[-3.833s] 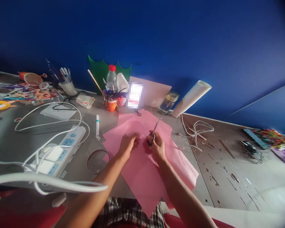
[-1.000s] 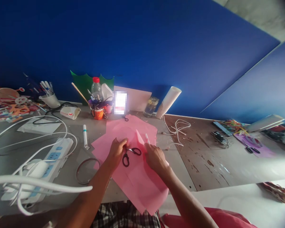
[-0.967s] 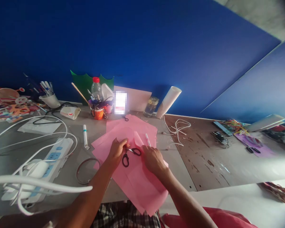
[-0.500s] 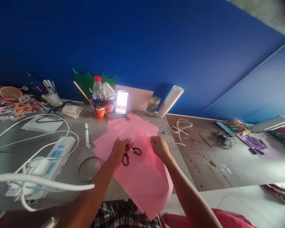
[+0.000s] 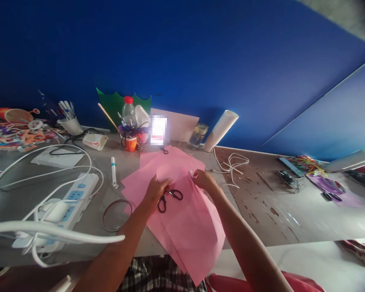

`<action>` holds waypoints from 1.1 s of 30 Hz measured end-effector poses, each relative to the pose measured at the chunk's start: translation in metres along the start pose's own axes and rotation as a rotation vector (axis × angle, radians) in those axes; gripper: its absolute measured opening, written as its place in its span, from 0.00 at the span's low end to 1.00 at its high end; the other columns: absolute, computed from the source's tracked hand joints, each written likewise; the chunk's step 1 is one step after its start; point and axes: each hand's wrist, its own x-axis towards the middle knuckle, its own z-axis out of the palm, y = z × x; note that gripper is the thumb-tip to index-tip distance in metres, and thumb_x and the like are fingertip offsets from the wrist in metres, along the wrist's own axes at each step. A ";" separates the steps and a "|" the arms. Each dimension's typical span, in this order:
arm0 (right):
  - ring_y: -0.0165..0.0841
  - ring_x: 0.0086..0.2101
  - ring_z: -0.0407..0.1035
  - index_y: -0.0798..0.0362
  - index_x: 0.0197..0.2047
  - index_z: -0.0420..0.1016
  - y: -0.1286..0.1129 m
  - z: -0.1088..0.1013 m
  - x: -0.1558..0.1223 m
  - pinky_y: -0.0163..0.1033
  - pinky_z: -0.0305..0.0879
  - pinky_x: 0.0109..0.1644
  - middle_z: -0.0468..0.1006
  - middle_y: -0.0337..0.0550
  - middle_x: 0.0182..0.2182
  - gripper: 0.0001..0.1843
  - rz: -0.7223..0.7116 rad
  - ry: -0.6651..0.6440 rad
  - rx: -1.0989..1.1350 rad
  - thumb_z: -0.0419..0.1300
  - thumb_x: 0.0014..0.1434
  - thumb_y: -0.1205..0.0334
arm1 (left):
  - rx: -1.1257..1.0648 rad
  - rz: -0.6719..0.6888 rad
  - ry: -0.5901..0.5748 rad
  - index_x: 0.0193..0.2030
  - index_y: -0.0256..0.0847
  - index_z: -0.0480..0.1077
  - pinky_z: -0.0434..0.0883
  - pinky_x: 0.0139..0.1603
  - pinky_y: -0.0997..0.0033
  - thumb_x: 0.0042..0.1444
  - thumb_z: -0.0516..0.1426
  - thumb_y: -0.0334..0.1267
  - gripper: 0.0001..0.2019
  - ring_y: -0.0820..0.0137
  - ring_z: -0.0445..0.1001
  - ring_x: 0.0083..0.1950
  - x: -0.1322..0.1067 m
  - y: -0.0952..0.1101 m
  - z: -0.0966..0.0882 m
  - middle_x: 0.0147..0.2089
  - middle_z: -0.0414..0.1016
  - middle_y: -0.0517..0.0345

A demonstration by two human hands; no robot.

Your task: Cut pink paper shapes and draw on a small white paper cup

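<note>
Pink paper sheets (image 5: 185, 227) lie in front of me, with the near part hanging past the table edge. My left hand (image 5: 158, 191) is closed on the pink paper, thumb on top, beside a rounded, paler piece (image 5: 166, 172). Black-handled scissors (image 5: 170, 198) rest on the paper against the left fingers, which hide their blades. My right hand (image 5: 204, 180) pinches the paper farther right, its fingers closed. A small white bit (image 5: 191, 174) shows at its fingertips, too small to name.
On the left are a power strip (image 5: 74, 211), looping white cables, a tape ring (image 5: 117, 215) and a white marker-like stick (image 5: 113, 172). Behind stand a cup of tools (image 5: 130, 144), a bright phone screen (image 5: 158, 129), a glass jar (image 5: 197, 136) and a white roll (image 5: 221, 130).
The whole view has shifted slightly right. My left hand's thumb is now stretched over the paper. My right hand has turned a little, and the white bit at its fingertips shows more.
</note>
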 end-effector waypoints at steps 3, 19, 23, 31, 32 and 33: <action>0.43 0.41 0.77 0.53 0.50 0.79 -0.002 -0.004 -0.001 0.39 0.65 0.39 0.84 0.52 0.43 0.18 0.034 0.034 -0.011 0.61 0.57 0.59 | 0.063 0.017 -0.018 0.41 0.35 0.70 0.70 0.21 0.72 0.41 0.67 0.39 0.20 0.70 0.73 0.25 -0.003 0.003 0.001 0.29 0.76 0.56; 0.29 0.26 0.63 0.49 0.43 0.78 0.001 -0.060 -0.036 0.39 0.66 0.34 0.70 0.37 0.27 0.14 -0.341 0.332 1.654 0.60 0.55 0.56 | 0.089 0.088 -0.045 0.47 0.40 0.62 0.77 0.35 0.66 0.47 0.66 0.37 0.22 0.64 0.82 0.30 -0.004 -0.001 0.000 0.29 0.78 0.60; 0.31 0.29 0.65 0.46 0.44 0.76 -0.012 -0.046 -0.043 0.43 0.70 0.42 0.70 0.37 0.30 0.15 -0.381 0.286 1.710 0.62 0.51 0.59 | 0.109 0.054 -0.029 0.46 0.39 0.63 0.77 0.35 0.65 0.47 0.66 0.36 0.22 0.63 0.82 0.31 -0.006 0.003 0.005 0.27 0.78 0.58; 0.29 0.26 0.68 0.50 0.50 0.69 -0.056 0.022 -0.024 0.37 0.67 0.35 0.71 0.33 0.26 0.25 -0.108 0.340 1.487 0.61 0.53 0.44 | -0.002 0.069 -0.074 0.47 0.38 0.66 0.78 0.37 0.64 0.48 0.65 0.34 0.20 0.68 0.79 0.30 -0.009 0.006 0.007 0.35 0.79 0.56; 0.31 0.28 0.69 0.51 0.53 0.68 -0.058 0.026 -0.024 0.38 0.68 0.35 0.74 0.35 0.28 0.28 -0.136 0.332 1.385 0.59 0.55 0.43 | 0.001 0.074 -0.078 0.48 0.39 0.66 0.78 0.37 0.64 0.48 0.65 0.34 0.20 0.68 0.79 0.30 -0.010 0.005 0.007 0.35 0.79 0.56; 0.32 0.29 0.70 0.52 0.55 0.69 -0.059 0.030 -0.025 0.38 0.68 0.36 0.76 0.37 0.30 0.29 -0.183 0.324 1.274 0.57 0.57 0.42 | 0.006 0.078 -0.089 0.48 0.39 0.66 0.77 0.35 0.65 0.48 0.65 0.34 0.20 0.68 0.78 0.30 -0.010 0.004 0.008 0.35 0.79 0.56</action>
